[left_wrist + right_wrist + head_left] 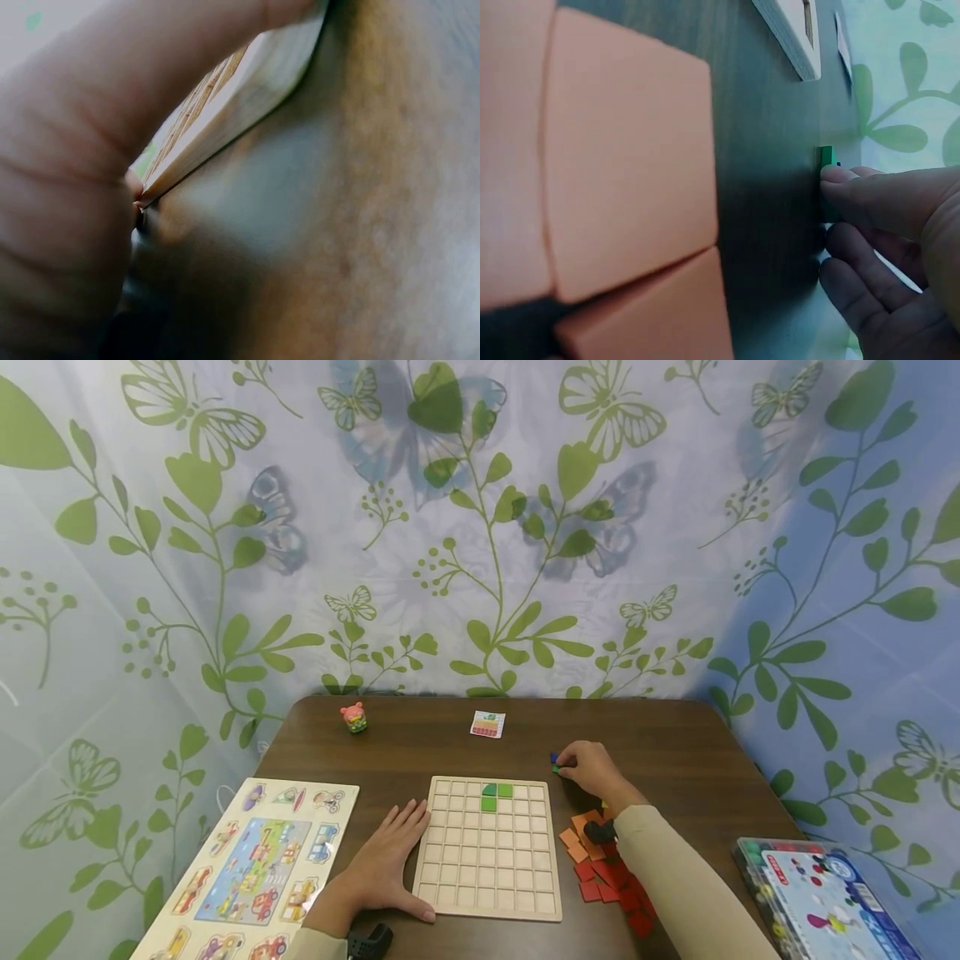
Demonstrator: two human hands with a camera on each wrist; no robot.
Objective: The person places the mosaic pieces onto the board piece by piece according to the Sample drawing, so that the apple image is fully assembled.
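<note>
My left hand point(386, 860) lies with fingers spread along the left edge of a wooden grid board point(483, 913), thumb at its near corner. In the left wrist view, the thumb point(172, 60) extends across the board's side. Three pieces sit in the board's upper cells: two green square tiles point(489, 805) and a darker green piece with a curved edge point(489, 789). Right of the board's far corner, my right hand point(596, 772) pinches a small green tile point(826, 156) between thumb and fingers, low over the table. A blue piece point(553, 757) lies just beyond it.
Orange tiles point(572, 843) and red tiles point(590, 891) lie in a pile beneath my right forearm. A picture puzzle board point(341, 802) lies left, a plastic box of colourful pieces point(817, 893) right. A pattern card point(487, 724) and a pink-topped figurine point(354, 717) are farther back.
</note>
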